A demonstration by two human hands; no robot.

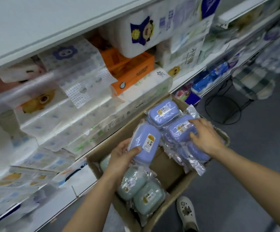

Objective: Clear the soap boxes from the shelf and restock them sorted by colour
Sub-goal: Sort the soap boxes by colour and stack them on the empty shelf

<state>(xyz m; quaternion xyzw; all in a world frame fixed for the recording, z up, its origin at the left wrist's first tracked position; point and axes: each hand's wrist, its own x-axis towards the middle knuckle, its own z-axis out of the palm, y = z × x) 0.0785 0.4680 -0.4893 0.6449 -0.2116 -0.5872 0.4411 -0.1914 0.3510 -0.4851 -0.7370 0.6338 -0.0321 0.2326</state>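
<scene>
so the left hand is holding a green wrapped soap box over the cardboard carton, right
Not quite: the head view shows the left hand holding a purple plastic-wrapped soap box over the brown cardboard carton. The green plastic-wrapped soap boxes lie in the carton's near end.

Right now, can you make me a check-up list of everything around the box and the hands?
Surface: cardboard box on the floor beside the shelf; bare patch of box bottom in the middle.
Job's things: purple soap boxes at the far end of the box, green soap boxes at the near end, all in clear wrap.
Clutter: tissue packs and orange cartons on the shelf.
Grips: left hand holds a purple soap box; right hand rests on the purple pile, fingers spread.
Cables: nothing seen.
Surroundings: black wire stand, a white shoe, grey floor.
</scene>
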